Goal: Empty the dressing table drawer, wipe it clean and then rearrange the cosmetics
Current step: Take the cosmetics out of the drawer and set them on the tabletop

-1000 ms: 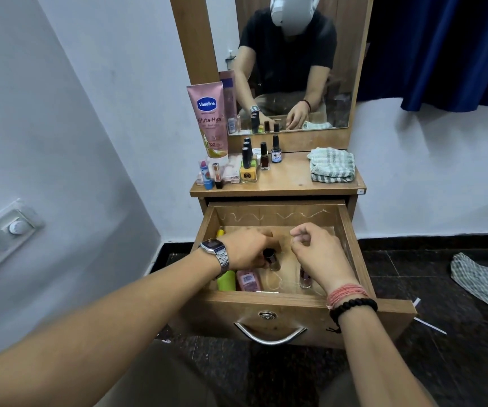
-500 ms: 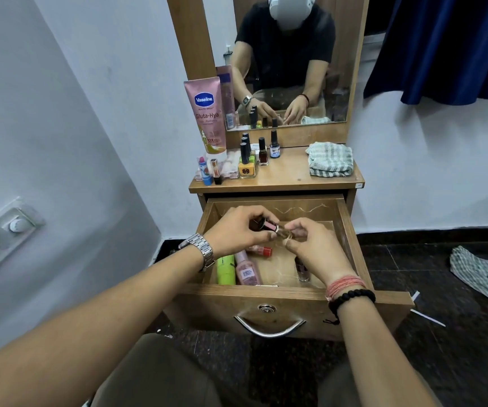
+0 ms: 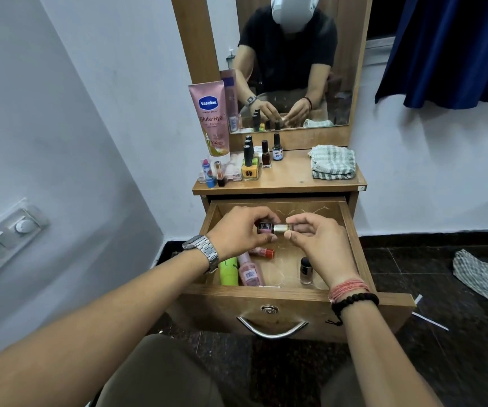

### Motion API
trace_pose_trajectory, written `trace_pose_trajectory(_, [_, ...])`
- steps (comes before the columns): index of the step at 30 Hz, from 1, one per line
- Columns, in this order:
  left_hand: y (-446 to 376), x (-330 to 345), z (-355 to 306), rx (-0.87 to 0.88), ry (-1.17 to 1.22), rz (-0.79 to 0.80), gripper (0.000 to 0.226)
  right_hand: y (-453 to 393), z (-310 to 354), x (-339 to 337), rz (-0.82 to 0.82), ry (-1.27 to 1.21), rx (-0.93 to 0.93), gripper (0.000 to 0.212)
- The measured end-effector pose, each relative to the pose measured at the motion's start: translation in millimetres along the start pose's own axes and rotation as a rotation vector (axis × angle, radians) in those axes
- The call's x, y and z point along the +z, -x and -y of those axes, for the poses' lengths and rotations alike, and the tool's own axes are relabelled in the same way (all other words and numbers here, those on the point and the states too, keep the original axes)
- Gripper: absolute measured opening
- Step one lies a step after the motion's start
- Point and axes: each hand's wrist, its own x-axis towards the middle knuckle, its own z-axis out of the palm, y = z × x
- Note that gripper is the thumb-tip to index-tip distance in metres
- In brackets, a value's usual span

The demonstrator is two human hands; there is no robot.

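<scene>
The wooden drawer [image 3: 269,301] stands pulled out below the dressing table top [image 3: 289,179]. Above it, both hands hold a small nail polish bottle [image 3: 272,228] lying sideways. My left hand [image 3: 238,235] pinches its pink glass end, and my right hand [image 3: 316,242] pinches its gold cap end. Inside the drawer lie a green tube [image 3: 228,271], a pink bottle [image 3: 250,273], a small red-capped bottle [image 3: 263,252] and an upright clear nail polish [image 3: 306,270].
On the table top stand a pink Vaseline tube [image 3: 212,121], lipsticks [image 3: 212,173], several nail polish bottles [image 3: 250,163] and a folded striped cloth [image 3: 333,162]. A mirror [image 3: 292,63] rises behind. Another cloth [image 3: 485,277] lies on the dark floor at right.
My left hand lifted the nail polish bottle out of the drawer. My right hand came up and took hold of its cap end; the bottle now lies level between both hands.
</scene>
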Motion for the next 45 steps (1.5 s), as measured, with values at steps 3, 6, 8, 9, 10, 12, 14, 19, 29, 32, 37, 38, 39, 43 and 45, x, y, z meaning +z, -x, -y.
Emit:
trace_pose_trajectory(3, [0, 0, -5, 0.012, -0.084, 0.019, 0.032, 1, 1, 0, -0.049, -0.007, -0.027, 0.025])
trace_pose_trajectory(6, [-2, -1, -7, 0.017, -0.108, -0.002, 0.030, 2, 5, 0, -0.095, -0.033, -0.057, 0.027])
trace_pose_trajectory(8, [-4, -1, -8, 0.026, -0.129, -0.021, 0.029, 3, 7, 0, -0.129, -0.038, -0.082, 0.028])
trace_pose_trajectory(9, [-5, -1, -9, 0.026, -0.131, -0.030, 0.029, 4, 8, -1, -0.144, -0.038, -0.097, 0.027])
trace_pose_trajectory(10, [-5, -1, -9, 0.025, -0.130, -0.040, 0.028, 5, 8, -1, -0.153, -0.043, -0.110, 0.027])
trace_pose_trajectory(12, [-6, -1, -8, 0.013, -0.110, -0.063, 0.029, 5, 9, -2, -0.163, -0.050, -0.126, 0.024])
trace_pose_trajectory(14, [-7, -3, -6, -0.028, -0.033, -0.098, 0.030, 4, 10, -3, -0.176, -0.028, -0.123, 0.021])
trace_pose_trajectory(19, [-17, -28, 1, -0.094, 0.118, -0.276, 0.028, 3, 6, -3, -0.133, 0.033, -0.080, 0.023])
trace_pose_trajectory(29, [-41, -78, 26, -0.174, 0.034, -0.368, 0.033, 0, 2, -1, -0.110, 0.038, -0.065, 0.022])
trace_pose_trajectory(32, [-49, -81, 31, -0.159, -0.054, -0.392, 0.029, -1, 2, 0, -0.113, 0.046, -0.064, 0.022])
trace_pose_trajectory(37, [-61, -80, 40, -0.225, -0.200, -0.376, 0.027, -1, 1, 0, -0.115, 0.058, -0.059, 0.020])
trace_pose_trajectory(38, [-64, -79, 42, -0.229, -0.225, -0.364, 0.026, -1, 1, 0, -0.115, 0.061, -0.057, 0.020])
trace_pose_trajectory(39, [-66, -78, 43, -0.232, -0.248, -0.352, 0.025, -1, 1, 0, -0.115, 0.065, -0.055, 0.020])
trace_pose_trajectory(43, [-74, -76, 49, -0.241, -0.335, -0.318, 0.026, -1, 0, -1, -0.114, 0.076, -0.055, 0.020])
trace_pose_trajectory(45, [-76, -77, 53, -0.248, -0.370, -0.307, 0.026, -2, 0, 0, -0.114, 0.079, -0.057, 0.020])
